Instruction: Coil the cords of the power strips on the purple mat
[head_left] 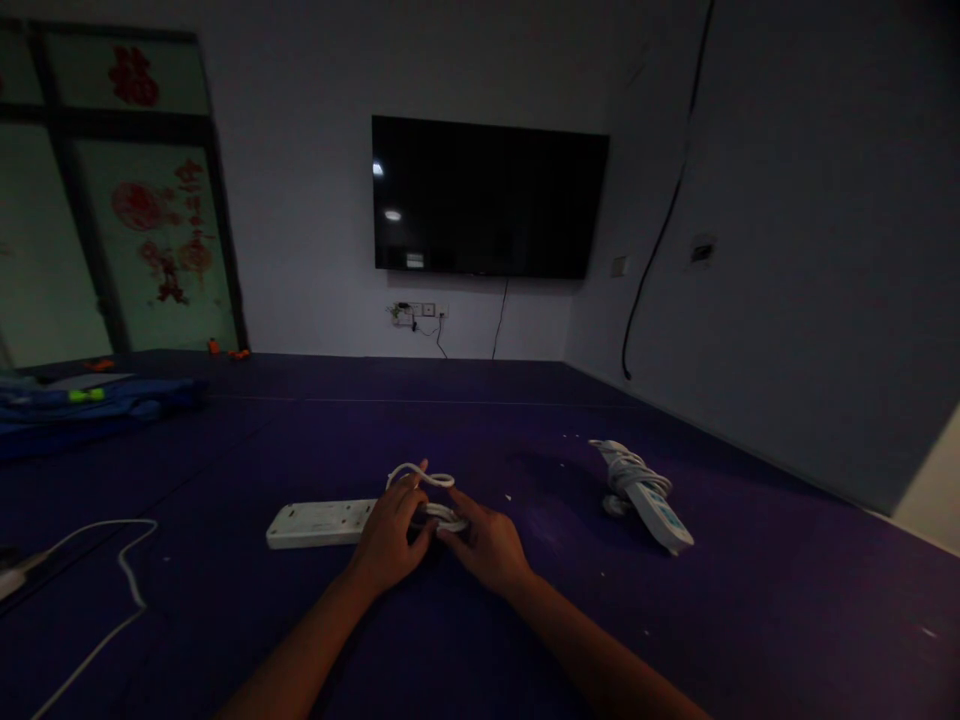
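Note:
A white power strip [319,523] lies flat on the purple floor, its right end hidden behind my left hand [391,530]. Between my hands is the strip's white cord [444,516], gathered in a small coil, with one loop [420,472] standing up above the fingers. My left hand grips the coil's left side, thumb low and fingers over the top. From the other side my right hand [486,545] pinches the coil between thumb and fingers.
To the right lies a second power strip [660,515] wrapped in its own cord [626,470]. A thin white cable [133,580] trails on the left. Blue cloth [150,398] lies farther back. A TV [491,198] hangs on the far wall, and a black cable [667,220] runs down the right wall.

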